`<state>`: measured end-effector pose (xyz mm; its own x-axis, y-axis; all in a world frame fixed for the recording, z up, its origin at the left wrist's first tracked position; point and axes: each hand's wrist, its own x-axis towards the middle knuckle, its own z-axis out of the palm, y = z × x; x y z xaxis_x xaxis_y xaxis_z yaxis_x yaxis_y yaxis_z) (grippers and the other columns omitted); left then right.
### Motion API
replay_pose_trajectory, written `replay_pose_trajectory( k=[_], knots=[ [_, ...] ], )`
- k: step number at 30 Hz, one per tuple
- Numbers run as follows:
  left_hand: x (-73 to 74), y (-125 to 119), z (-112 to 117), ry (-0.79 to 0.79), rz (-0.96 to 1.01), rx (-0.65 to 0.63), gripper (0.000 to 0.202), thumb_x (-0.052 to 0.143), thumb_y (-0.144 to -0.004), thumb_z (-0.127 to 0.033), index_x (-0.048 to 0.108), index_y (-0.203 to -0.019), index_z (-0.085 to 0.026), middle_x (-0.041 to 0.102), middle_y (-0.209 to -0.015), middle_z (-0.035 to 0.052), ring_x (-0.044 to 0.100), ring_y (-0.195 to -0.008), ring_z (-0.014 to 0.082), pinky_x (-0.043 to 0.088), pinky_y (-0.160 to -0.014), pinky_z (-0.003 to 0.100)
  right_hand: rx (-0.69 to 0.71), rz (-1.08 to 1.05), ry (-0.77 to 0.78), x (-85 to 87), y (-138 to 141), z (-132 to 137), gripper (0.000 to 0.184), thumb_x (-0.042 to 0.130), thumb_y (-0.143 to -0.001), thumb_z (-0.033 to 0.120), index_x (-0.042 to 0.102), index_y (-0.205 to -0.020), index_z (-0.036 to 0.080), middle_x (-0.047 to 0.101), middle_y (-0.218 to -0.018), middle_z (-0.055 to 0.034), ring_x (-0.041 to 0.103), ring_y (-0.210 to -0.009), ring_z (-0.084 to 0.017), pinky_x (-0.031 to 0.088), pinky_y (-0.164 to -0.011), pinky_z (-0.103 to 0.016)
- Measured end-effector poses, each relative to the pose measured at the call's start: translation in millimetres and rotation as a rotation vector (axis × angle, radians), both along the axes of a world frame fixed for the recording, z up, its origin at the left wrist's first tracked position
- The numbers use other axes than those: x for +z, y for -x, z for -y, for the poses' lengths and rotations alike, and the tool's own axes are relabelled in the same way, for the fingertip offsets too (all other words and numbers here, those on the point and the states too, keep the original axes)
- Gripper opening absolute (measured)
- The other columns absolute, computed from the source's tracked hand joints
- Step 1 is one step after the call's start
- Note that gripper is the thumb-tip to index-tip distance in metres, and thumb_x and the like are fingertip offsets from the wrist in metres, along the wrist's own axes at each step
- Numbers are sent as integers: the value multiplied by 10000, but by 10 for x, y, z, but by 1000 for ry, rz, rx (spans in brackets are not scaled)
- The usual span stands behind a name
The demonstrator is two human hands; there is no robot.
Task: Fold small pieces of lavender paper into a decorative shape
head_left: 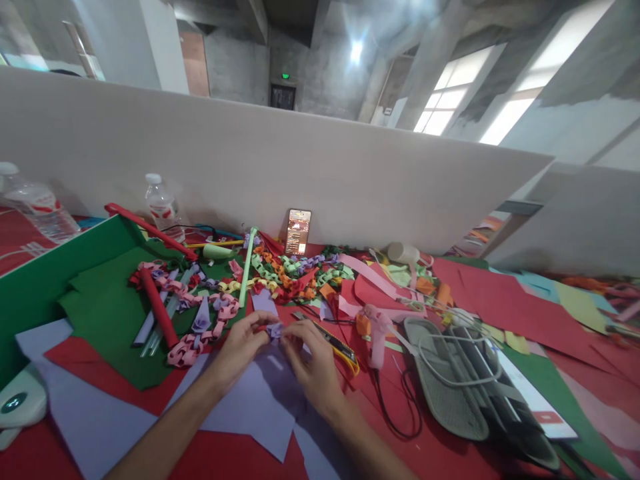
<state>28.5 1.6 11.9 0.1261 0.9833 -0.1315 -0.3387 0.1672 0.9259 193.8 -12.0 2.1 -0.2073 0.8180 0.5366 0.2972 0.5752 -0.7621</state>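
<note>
Between the fingertips of both hands is a small folded piece of purple paper [275,330]. My left hand [249,340] pinches it from the left, and my right hand [311,357] pinches its right side. Its exact shape is partly covered by the fingers. Under the hands lie larger purple paper sheets [250,407]. A yellow and black utility knife [337,343] rests just beyond my right hand. Right of the knife is a pink glue gun [379,337] with a dark cord. Coloured paper chains [285,273] are heaped beyond the hands.
A lit phone [299,231] leans against the white partition [320,173]. Water bottles [163,207] stand at the left, behind a green board [65,267]. Red rolled paper tubes [158,307] lie at the left. An open grey case [445,380] with a cable sits at the right.
</note>
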Motion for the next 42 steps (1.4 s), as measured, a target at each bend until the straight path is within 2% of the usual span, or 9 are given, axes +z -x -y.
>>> replay_pose_trajectory(
  k=[4,9,14,17,20,23,29,33,42],
  knots=[
    [-26,-14,-3,35,55,13,183,750,-680,-174,712,-859,-165,674,-828,9,595,-770,132,476,-693,214,10,-3,48,-30,12,16,140,564,-959,186,646,-1063,230,647,-926,-41,583,-781,-170,474,-701,-283],
    [23,-19,17,15,164,-30,292,858,-680,-305,733,-907,-170,718,-866,34,649,-782,151,523,-770,267,-58,-99,134,-42,23,0,180,569,-962,259,613,-1131,216,628,-915,-37,587,-776,-166,487,-695,-274],
    [6,-6,14,32,76,-43,350,873,-672,-370,732,-901,-146,717,-816,50,656,-740,157,520,-770,288,-45,-145,251,-67,19,-33,288,609,-939,297,587,-1212,210,639,-1030,-67,606,-827,-176,506,-714,-279],
    [-40,6,-10,4,10,2,366,879,-651,-326,704,-929,-164,675,-751,4,622,-679,133,485,-663,238,-27,-127,272,-77,9,-51,248,599,-938,310,632,-1158,198,634,-925,-44,581,-767,-166,474,-664,-262],
    [-58,16,-40,-103,-43,95,271,864,-631,-237,645,-784,-187,620,-705,-38,562,-615,104,429,-580,198,-22,-123,285,-67,9,-58,195,588,-942,325,663,-1051,182,587,-787,-8,530,-683,-147,422,-614,-248],
    [-60,32,-59,-177,-153,95,168,798,-686,-204,631,-687,-183,594,-639,-37,537,-589,110,419,-574,205,-16,-136,295,-44,17,-48,191,595,-938,339,659,-1017,177,561,-751,6,495,-640,-133,389,-582,-242],
    [-84,73,-66,-224,-223,50,51,760,-706,-176,715,-728,-186,680,-715,-1,618,-690,155,478,-669,238,-34,-121,329,-18,17,-27,244,588,-945,397,652,-1007,171,525,-718,16,470,-624,-131,354,-555,-237],
    [-82,78,-59,-213,-303,55,107,771,-728,-234,786,-826,-194,741,-834,48,667,-787,207,522,-751,291,-31,-118,330,-53,6,-46,266,570,-956,417,660,-1017,175,556,-730,7,486,-628,-137,370,-562,-238],
    [-36,38,-29,-290,-335,55,172,746,-800,-360,819,-839,-209,697,-1129,117,644,-1080,268,516,-895,323,-52,-77,304,-62,4,-60,269,545,-971,410,667,-1030,177,557,-733,7,482,-620,-137,371,-547,-236]
  ],
)
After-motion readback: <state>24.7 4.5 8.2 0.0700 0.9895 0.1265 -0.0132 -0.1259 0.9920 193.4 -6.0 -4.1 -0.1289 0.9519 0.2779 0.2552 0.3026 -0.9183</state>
